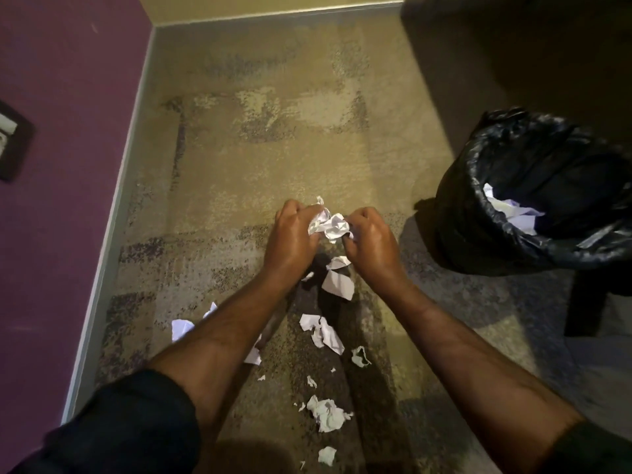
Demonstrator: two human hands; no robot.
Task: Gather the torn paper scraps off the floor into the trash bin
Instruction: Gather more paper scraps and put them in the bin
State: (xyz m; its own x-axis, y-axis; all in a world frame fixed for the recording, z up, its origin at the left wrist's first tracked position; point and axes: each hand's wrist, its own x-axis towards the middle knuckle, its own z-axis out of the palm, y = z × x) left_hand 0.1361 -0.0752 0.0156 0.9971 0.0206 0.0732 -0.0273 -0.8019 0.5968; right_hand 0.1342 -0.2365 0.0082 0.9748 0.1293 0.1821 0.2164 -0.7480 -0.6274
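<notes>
Torn white paper scraps (323, 331) lie scattered along the mottled beige and grey carpeted floor (260, 138) in front of you, running in a loose line from just below your hands back toward your body. Your left hand (294, 234) and right hand (371, 236) meet over the carpet, both with fingers curled, gripping between them a crumpled wad of white paper (330, 225); each hand grasps 1 side of that wad. Just below the wad, 2 more white pieces (338, 282) rest on the carpet between your wrists. Farther back sit a crumpled greyish-white ball of paper (326, 413) and a smaller one (327, 455) near the bottom edge. A folded white piece (181, 328) shows beside your left forearm, partly hidden by it.

To your right stands the round trash bin lined with a black plastic bag (485, 200), well apart from your hands, with white paper (513, 213) already lying inside it. A purple wall (61, 97) with a pale baseboard (113, 206) runs along your left side.
</notes>
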